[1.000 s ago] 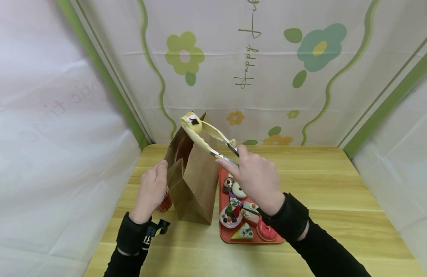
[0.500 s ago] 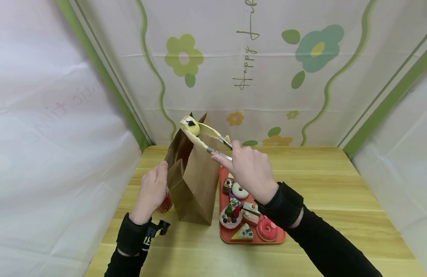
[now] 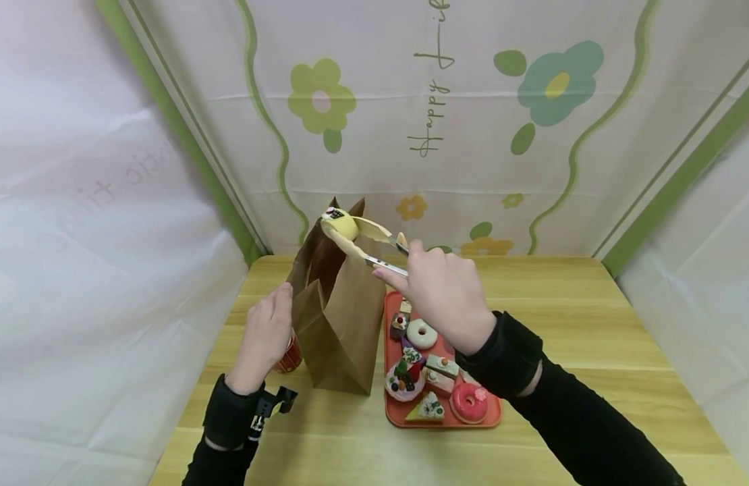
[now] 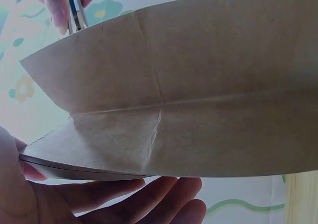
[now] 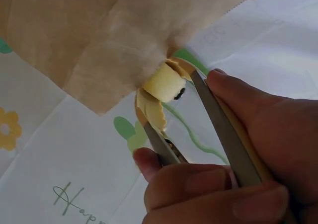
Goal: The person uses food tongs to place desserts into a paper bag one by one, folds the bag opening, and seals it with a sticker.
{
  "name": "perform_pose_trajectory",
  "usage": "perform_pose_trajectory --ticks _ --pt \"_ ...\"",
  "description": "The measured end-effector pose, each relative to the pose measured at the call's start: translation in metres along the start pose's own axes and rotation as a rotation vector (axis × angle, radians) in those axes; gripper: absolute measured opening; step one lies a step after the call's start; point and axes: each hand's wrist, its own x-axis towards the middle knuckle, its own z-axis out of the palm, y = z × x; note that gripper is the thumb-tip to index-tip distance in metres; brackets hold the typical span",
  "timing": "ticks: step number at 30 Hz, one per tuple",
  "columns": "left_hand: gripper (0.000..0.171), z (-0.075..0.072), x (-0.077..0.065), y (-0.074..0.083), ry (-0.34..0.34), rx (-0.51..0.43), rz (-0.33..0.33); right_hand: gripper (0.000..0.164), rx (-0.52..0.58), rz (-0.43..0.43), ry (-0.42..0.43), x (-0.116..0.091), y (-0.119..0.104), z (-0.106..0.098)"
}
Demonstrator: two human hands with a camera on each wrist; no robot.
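A brown paper bag [image 3: 350, 331] stands upright on the table with its top agape. My left hand [image 3: 264, 341] pinches the bag's left edge between thumb and fingers; in the left wrist view the paper [image 4: 208, 60] passes between them. My right hand [image 3: 450, 297] grips a pair of tongs [image 3: 386, 267] with metal arms and cream-coloured scalloped tips. Between those tips sits a small yellow cake roll [image 3: 344, 227] with white and dark topping. It hangs over the bag's mouth near the far rim. The right wrist view shows the roll [image 5: 165, 83] close beside the brown paper.
Right of the bag lies a red tray [image 3: 391, 410] bearing several cakes, a white doughnut [image 3: 421, 333] and a pink doughnut [image 3: 469, 403]. A red patterned cup [image 3: 289, 356] stands left of the bag, partly covered. Printed white cloth [image 3: 374, 101] hangs behind the table.
My right hand has shifted slightly left and away from me, uncovering more of the tray. The roll in the tongs has tilted and sits a little lower. My left hand stays at the bag.
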Motion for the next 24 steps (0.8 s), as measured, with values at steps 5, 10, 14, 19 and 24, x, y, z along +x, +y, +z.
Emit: perform_pose_trajectory --ticks 5,10,14,19,24 --pt "0.064 0.001 0.001 0.001 0.005 0.0 0.006 0.063 0.001 0.029 -0.016 0.001 0.002 -0.008" --pt "0.069 0.001 0.001 -0.001 -0.001 -0.012 -0.005 0.063 0.037 0.051 -0.028 -0.004 0.006 -0.005" --pt "0.069 0.002 0.001 -0.002 0.004 -0.011 -0.008 0.064 0.047 0.064 -0.009 -0.009 0.008 -0.001" --pt "0.069 0.003 0.0 -0.001 -0.017 -0.01 -0.017 0.066 0.079 0.107 -0.023 -0.015 0.011 0.002" --pt "0.068 0.002 0.0 0.002 -0.022 -0.012 -0.029 0.069 0.184 0.21 -0.091 -0.023 0.02 0.001"
